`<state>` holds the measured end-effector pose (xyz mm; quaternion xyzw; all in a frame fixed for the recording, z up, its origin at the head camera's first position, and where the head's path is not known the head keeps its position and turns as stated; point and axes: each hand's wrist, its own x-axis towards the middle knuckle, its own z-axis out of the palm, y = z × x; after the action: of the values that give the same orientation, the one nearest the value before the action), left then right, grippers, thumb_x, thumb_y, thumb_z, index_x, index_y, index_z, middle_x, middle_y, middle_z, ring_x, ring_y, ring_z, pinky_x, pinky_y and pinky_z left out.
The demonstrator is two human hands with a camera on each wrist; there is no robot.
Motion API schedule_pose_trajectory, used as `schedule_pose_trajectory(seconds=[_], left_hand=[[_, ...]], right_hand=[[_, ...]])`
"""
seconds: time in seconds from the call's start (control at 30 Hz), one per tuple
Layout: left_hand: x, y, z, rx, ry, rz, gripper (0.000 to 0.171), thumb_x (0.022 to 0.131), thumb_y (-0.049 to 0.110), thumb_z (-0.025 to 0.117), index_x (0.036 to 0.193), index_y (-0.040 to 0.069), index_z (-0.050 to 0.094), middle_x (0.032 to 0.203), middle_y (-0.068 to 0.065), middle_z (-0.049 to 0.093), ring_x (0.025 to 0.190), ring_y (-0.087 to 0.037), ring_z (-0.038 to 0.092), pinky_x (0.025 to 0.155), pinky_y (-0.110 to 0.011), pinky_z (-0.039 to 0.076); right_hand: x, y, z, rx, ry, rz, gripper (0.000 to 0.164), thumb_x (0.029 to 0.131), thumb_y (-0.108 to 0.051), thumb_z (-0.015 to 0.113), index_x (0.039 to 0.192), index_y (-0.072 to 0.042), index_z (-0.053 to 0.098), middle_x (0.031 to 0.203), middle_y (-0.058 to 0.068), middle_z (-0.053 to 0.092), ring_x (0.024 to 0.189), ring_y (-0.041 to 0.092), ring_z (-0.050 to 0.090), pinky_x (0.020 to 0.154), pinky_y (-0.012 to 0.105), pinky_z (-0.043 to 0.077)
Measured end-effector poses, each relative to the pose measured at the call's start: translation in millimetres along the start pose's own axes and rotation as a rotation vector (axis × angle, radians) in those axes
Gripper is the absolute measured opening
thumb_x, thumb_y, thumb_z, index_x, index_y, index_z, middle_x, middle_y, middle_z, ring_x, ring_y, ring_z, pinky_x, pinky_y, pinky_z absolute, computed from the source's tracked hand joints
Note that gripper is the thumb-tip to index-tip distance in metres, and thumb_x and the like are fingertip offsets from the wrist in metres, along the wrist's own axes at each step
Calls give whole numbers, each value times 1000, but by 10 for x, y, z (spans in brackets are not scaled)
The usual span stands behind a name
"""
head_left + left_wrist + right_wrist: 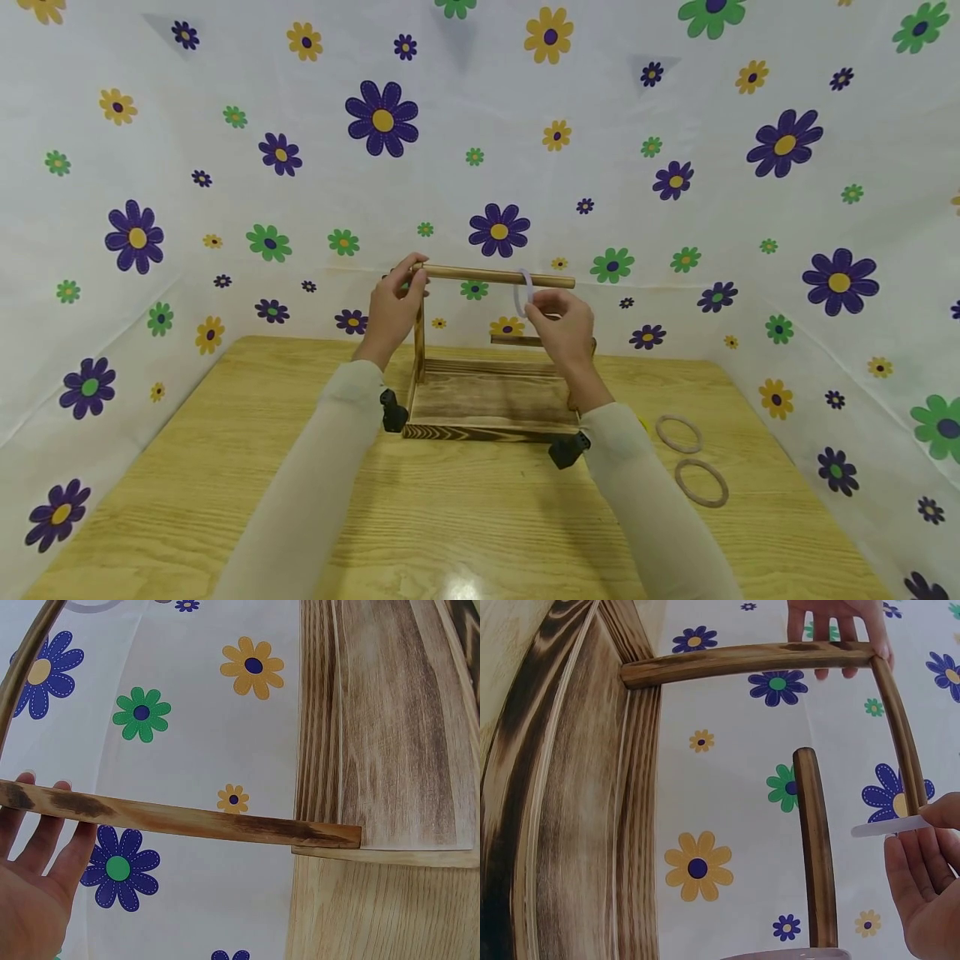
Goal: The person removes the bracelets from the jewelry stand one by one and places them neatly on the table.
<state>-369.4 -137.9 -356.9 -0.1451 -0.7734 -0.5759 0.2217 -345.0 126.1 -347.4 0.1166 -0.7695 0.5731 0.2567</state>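
Note:
A wooden stand has an upright post [187,818] at its left and a long rod [465,273] along its top. My left hand [394,310] grips the corner where post and rod meet, its fingers behind the post. My right hand [564,327] pinches a pale ring [522,293] between thumb and fingers. This ring encircles the top rod, and the rod's free end reaches past it to the right. Beneath hangs a shorter, lower rod [816,847], partly covered by my right hand in the head view. By that rod, another pale ring [787,955] shows only its edge.
The stand's base tray [487,396] sits on the wood-grain table [450,500]. Two flat rings, one farther back [678,434] and one nearer [701,483], lie to its right. A yellow thing [643,423] is mostly hidden by my right sleeve. Flower-printed cloth encloses the table's back and sides.

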Motion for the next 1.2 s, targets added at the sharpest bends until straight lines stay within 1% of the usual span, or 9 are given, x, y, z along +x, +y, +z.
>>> schedule_pose_trajectory(seconds=[0.37,0.53,0.67,0.77,0.9,1.07,1.2], left_hand=[[3,8,-2,4,2,2,39,111,34,47,146,18,56,126,-23,66,109,-33,71,95,-50,58],[8,4,3,14,6,7,39,111,34,47,145,17,56,124,-19,67,108,-33,71,95,-49,59],[3,8,4,10,5,1,39,111,34,48,145,18,56,122,-17,68,108,-33,71,94,-49,59],[3,1,1,11,5,-4,39,111,34,48,145,18,56,121,-15,68,108,-32,71,94,-49,59],[7,-4,-1,15,5,-7,39,111,33,47,145,19,56,120,-14,68,108,-32,71,94,-48,59],[8,7,1,15,5,-7,38,111,33,47,145,19,56,120,-13,68,108,-31,71,94,-48,59],[6,18,2,15,7,-5,38,111,33,47,146,19,56,120,-13,68,108,-31,72,94,-48,59]], right_hand=[[12,18,-62,14,6,18,15,90,-4,75,101,7,73,100,27,74,80,8,65,70,9,53],[12,27,-85,12,7,22,16,91,-6,74,101,6,73,99,25,74,82,13,68,71,11,54],[10,41,-102,1,10,35,17,91,-8,74,103,5,74,101,25,74,86,18,70,71,10,53],[11,52,-117,0,11,38,17,92,-8,74,103,5,74,102,25,74,83,12,69,70,10,53],[6,59,-141,2,13,33,17,92,-7,74,103,5,74,101,24,75,78,2,66,68,11,53],[-7,56,-174,0,16,39,18,92,-8,74,105,5,73,103,24,75,79,3,65,67,11,52],[-4,61,-195,5,18,50,18,93,-7,74,106,6,73,105,24,74,81,5,66,70,11,53]])
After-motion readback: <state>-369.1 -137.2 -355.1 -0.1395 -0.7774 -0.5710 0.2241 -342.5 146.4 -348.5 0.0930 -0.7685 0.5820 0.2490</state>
